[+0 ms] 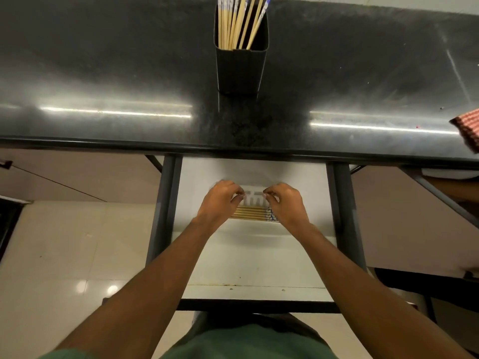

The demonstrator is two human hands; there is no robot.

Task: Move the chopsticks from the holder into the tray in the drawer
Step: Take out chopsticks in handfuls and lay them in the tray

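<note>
Chopsticks [233, 22]: light, stiff wood, prob. roll; pinch mid-shaft above holder [239, 71].
Left hand [220, 200]: fingers curled at tray [252, 199], can't tell if gripping.
Right hand [286, 203]: same, grip unclear.

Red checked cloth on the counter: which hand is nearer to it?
Right. The right hand is over the drawer tray, left of the cloth and lower down; the left hand is beside it, even farther left.
</note>
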